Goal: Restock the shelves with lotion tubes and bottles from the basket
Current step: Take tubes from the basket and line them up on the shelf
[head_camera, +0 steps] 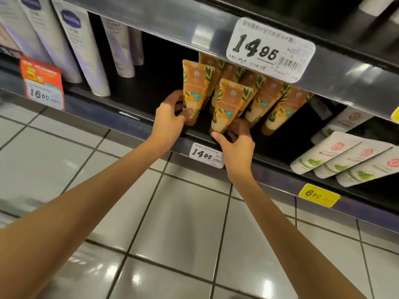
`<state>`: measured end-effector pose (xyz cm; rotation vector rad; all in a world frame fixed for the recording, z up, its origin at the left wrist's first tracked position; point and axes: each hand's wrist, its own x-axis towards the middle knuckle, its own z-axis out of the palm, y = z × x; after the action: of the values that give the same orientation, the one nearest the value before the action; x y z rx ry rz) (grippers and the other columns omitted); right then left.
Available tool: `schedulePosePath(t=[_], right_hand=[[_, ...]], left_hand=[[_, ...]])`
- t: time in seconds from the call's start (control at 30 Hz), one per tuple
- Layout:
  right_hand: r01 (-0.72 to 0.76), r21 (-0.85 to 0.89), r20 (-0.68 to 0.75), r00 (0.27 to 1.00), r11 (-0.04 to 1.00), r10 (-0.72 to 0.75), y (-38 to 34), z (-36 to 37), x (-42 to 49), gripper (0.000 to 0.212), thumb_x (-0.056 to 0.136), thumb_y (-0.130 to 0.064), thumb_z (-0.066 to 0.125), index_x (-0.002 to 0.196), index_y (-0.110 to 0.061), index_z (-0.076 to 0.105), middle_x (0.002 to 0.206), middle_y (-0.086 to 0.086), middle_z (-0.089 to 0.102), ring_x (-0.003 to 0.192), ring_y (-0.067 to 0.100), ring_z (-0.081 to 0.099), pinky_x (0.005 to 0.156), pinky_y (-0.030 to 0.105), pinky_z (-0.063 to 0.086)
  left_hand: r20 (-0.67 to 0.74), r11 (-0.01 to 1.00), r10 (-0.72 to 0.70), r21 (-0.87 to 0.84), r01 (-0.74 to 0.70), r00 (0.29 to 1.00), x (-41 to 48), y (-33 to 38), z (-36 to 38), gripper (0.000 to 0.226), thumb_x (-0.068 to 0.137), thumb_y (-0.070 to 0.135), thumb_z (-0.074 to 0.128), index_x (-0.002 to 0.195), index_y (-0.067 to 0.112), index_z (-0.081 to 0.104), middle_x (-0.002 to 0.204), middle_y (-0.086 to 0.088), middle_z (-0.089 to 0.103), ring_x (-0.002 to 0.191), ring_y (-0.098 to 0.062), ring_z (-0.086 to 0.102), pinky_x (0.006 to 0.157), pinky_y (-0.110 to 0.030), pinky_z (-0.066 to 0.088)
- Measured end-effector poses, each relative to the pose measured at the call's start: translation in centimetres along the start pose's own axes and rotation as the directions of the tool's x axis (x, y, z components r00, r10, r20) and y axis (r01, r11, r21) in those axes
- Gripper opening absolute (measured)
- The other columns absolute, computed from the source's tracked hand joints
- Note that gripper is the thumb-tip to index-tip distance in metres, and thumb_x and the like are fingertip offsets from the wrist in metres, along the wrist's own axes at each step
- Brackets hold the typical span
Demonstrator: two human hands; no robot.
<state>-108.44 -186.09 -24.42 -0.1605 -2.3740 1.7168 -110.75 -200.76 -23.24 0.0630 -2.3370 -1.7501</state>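
**On the lotion shelf, two orange tubes going into their row**

On the dark shelf [140,93] in front of us, both hands work at a cluster of orange lotion tubes printed with green leaves. The left hand [170,117] grips the left orange tube [195,91] low down, thumb across its front and fingers wrapped behind. This tube stands cap-down and tilted at the left end of the cluster. The right hand [235,147] pinches the cap end of the front orange tube [230,104], just ahead of the stocked row [272,104], which leans back under the shelf above. We cannot tell whether either held tube rests on the shelf yet.

We judge this to be the placing step. The next move calls for seating each cap flat, leaning the tubes back with the row, and letting go without toppling the neighbours. The basket is out of view.

A large white price label [269,50] on the upper shelf edge reads 14.95, and a smaller label [206,156] below the hands reads the same. A red promotional tag [43,85] at the left shows 16.50. A yellow tag [318,194] at the right shows 6.00.

We cannot read the print on the orange tubes. White-and-lilac tubes [82,50] stand at the left, their dark blue logo illegible. White tubes with red emblems [345,160] lie at the right.
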Motion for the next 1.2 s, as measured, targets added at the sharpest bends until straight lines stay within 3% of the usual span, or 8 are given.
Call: schedulePosePath(t=[0.1,0.3,0.53,0.83,0.93,1.0,1.07,1.2], right_hand=[[0.03,-0.033,-0.022,0.999,0.999,-0.03,0.2,0.3,0.2,0.038,0.074,-0.009,0.074,0.109,-0.011,0.058,0.097,-0.005,0.062,0.096,0.01,0.06,0.083,0.01,0.047],[0.065,-0.012,-0.052,0.997,0.998,-0.065,-0.2,1.2,0.8,0.035,0.073,-0.006,0.074,0.105,-0.005,0.06,0.089,-0.003,0.061,0.085,0.007,0.058,0.078,0.01,0.047],[0.031,0.045,-0.075,0.997,0.999,-0.027,-0.3,1.5,1.3,0.032,0.071,-0.003,0.075,0.101,-0.002,0.063,0.086,-0.001,0.063,0.077,0.005,0.059,0.072,0.009,0.048],[0.052,0.037,-0.107,0.993,0.998,-0.048,-0.4,1.7,1.3,0.035,0.073,-0.004,0.074,0.106,0.0,0.063,0.09,0.003,0.064,0.073,0.001,0.056,0.068,0.006,0.046],[0.012,0.033,-0.059,0.998,0.999,-0.01,-0.6,1.1,0.9,0.042,0.073,-0.004,0.074,0.113,-0.002,0.06,0.098,0.003,0.062,0.085,0.006,0.057,0.075,0.007,0.046],[-0.022,0.011,-0.049,0.999,1.0,0.023,-1.2,0.5,-0.6,0.044,0.077,-0.007,0.071,0.118,-0.005,0.056,0.106,0.002,0.06,0.097,0.01,0.057,0.083,0.011,0.045],[-0.035,-0.024,-0.04,0.999,0.999,0.034,-2.7,0.1,-3.0,0.037,0.083,-0.013,0.066,0.118,-0.008,0.056,0.112,0.004,0.06,0.104,0.012,0.056,0.085,0.014,0.044],[-0.054,0.092,0.319,0.948,0.994,0.022,-7.5,0.8,-8.6,0.019,0.089,-0.016,0.057,0.108,-0.019,0.057,0.092,-0.012,0.059,0.087,-0.007,0.056,0.073,0.006,0.046]], left_hand=[[0.016,0.999,0.026,0.037,-0.027,1.0,0.2,-0.4,-0.3,0.036,0.088,0.003,0.055,0.124,0.006,0.048,0.111,0.003,0.055,0.104,-0.008,0.053,0.071,0.004,0.042],[0.067,0.998,0.021,0.055,-0.025,0.998,0.0,-1.0,-0.1,0.042,0.083,0.0,0.061,0.123,0.004,0.048,0.11,0.003,0.056,0.105,-0.007,0.055,0.082,-0.006,0.045],[0.067,0.997,0.034,0.06,-0.038,0.997,0.3,-0.9,0.2,0.04,0.083,-0.001,0.061,0.121,0.002,0.049,0.108,0.003,0.055,0.1,-0.004,0.053,0.076,0.003,0.042],[0.037,0.999,0.023,0.037,-0.024,0.999,0.4,-1.0,0.7,0.042,0.082,-0.002,0.062,0.12,0.0,0.045,0.108,0.002,0.053,0.099,-0.005,0.054,0.078,0.0,0.043],[0.036,0.997,-0.036,0.065,0.033,0.999,-0.3,-0.2,0.7,0.047,0.081,0.003,0.064,0.124,0.002,0.045,0.114,0.001,0.055,0.107,-0.008,0.054,0.085,-0.004,0.043],[-0.11,0.991,-0.109,0.069,0.117,0.988,-1.8,1.3,0.0,0.048,0.083,0.01,0.065,0.128,0.005,0.046,0.124,-0.002,0.056,0.115,-0.01,0.053,0.092,-0.01,0.041],[-0.324,0.983,-0.172,0.0,0.182,0.93,-4.2,3.6,-1.6,0.044,0.086,0.014,0.061,0.128,0.009,0.048,0.125,-0.002,0.057,0.115,-0.008,0.055,0.093,-0.011,0.042],[-0.441,0.983,-0.184,-0.096,0.158,0.879,-10.9,8.8,-6.9,0.029,0.088,0.012,0.057,0.117,0.011,0.058,0.108,0.002,0.064,0.097,-0.001,0.06,0.084,-0.008,0.047]])
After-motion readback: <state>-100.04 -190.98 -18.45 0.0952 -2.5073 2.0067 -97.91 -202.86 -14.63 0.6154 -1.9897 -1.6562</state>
